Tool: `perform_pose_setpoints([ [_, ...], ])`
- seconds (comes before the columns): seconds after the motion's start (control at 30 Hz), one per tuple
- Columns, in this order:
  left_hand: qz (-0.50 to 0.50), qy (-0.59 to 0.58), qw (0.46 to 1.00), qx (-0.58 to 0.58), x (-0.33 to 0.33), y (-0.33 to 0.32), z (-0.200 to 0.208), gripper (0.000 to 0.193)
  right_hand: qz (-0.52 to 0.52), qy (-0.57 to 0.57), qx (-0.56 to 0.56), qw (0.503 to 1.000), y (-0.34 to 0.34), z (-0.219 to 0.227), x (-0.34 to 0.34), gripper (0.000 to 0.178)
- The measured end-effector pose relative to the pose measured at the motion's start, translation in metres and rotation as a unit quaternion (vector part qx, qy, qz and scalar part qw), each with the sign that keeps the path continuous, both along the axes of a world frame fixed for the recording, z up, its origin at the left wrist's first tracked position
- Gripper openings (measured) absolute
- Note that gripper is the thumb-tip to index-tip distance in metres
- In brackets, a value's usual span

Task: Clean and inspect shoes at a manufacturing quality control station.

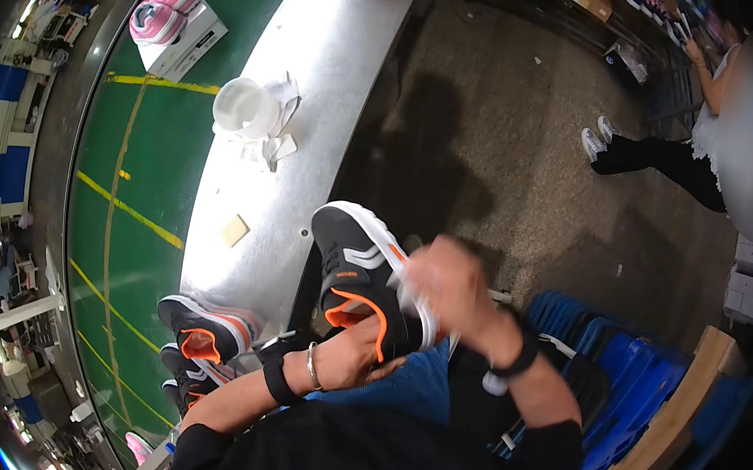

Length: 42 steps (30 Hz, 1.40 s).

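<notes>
A dark grey sneaker (338, 251) with a white sole and orange collar lining is held up in front of me, its toe pointing away. My left hand (353, 354) grips it at the heel opening, with some fingers inside the collar. Against the right side of the sole, my right hand (452, 284) is curled and blurred by motion. Something pale shows at its fingertips, too smeared to name. More dark sneakers with orange lining (208, 331) stand on the bench to the left of my left forearm.
On the metal bench edge (318, 91) are a translucent plastic tub (245, 107), crumpled white scraps (279, 147) and a yellowish block (235, 231). Pink sneakers (157, 22) rest on a shoebox (181, 45). Blue plastic crates (637, 377) and a wooden beam (674, 413) are at right; another person stands beyond.
</notes>
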State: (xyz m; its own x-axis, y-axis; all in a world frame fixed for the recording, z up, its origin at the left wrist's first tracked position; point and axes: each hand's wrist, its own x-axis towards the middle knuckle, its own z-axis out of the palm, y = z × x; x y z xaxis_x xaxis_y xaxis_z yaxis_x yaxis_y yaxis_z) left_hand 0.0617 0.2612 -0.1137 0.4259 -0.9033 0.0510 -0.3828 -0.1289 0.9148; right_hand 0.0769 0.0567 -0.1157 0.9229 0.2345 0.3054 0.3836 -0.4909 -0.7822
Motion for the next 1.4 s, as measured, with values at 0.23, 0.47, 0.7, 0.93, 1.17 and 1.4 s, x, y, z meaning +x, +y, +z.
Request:
perform_pose_setpoints([
  [0.23, 0.096, -0.063, 0.993, -0.009, 0.010, 0.016, 0.023, 0.033, -0.153, 0.231, 0.258, 0.926, 0.002, 0.042, 0.040, 0.003],
  [0.47, 0.296, 0.118, 0.947, -0.027, 0.025, 0.026, 0.056, 0.013, 0.056, -0.030, 0.047, 0.997, 0.042, 0.056, 0.046, 0.013],
  [0.7, 0.554, 0.369, 0.709, -0.232, 0.062, 0.042, 0.061, 0.027, 0.168, -0.082, -0.064, 0.980, 0.040, 0.014, 0.032, 0.022],
  [0.93, 0.551, 0.499, 0.532, -0.406, 0.066, 0.058, 0.061, 0.032, 0.112, -0.130, 0.117, 0.978, 0.070, 0.094, 0.087, 0.008],
  [1.17, 0.575, 0.464, 0.471, -0.482, 0.040, 0.083, 0.048, 0.031, 0.414, -0.125, -0.035, 0.901, 0.100, 0.037, 0.093, 0.016],
  [1.4, 0.468, -0.126, 0.859, 0.163, 0.007, 0.111, 0.029, 0.032, 0.132, 0.230, 0.141, 0.954, 0.098, -0.013, 0.122, 0.011],
])
